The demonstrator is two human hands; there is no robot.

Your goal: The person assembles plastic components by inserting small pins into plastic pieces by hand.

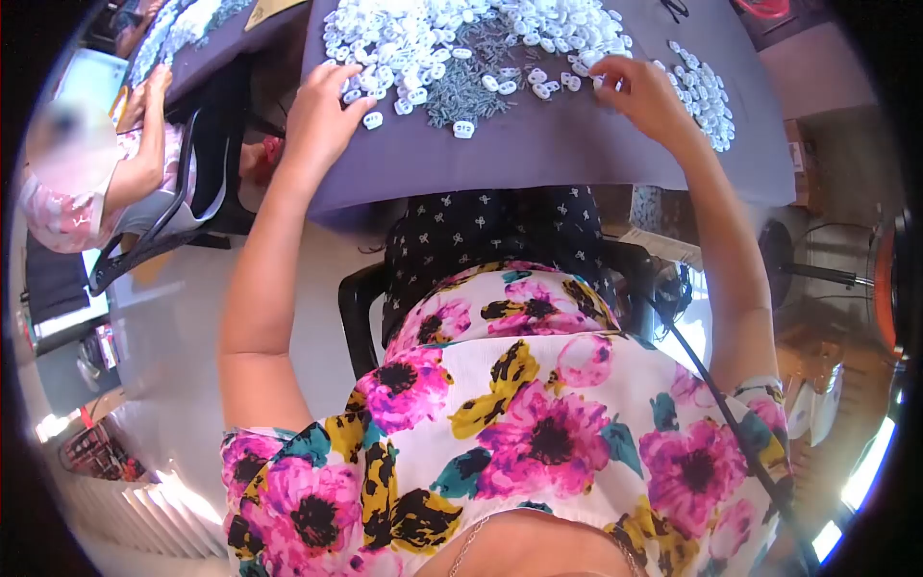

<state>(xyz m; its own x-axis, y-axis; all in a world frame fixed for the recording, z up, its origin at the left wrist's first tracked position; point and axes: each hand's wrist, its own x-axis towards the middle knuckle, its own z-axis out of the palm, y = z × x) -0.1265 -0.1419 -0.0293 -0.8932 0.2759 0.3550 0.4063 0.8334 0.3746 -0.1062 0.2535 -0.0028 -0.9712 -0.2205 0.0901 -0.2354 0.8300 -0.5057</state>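
Observation:
My left hand (322, 113) rests at the left edge of a heap of small white oval plastic pieces (385, 43), thumb and fingers apart beside several of them. At the heap's right side, my right hand (646, 96) is curled, with a white plastic piece (598, 84) at the thumb and fingertips. Between the hands lies a pile of small grey screw-like pins (460, 91). One white two-holed piece (463, 129) sits in front of the pins, and another white piece (372, 120) lies near my left thumb.
The purple-grey cloth (538, 159) covers the table. A separate group of white pieces (707, 101) lies right of my right hand. At left, another person (106, 183) sits at a second table with similar pieces. A fan (880, 279) stands at right.

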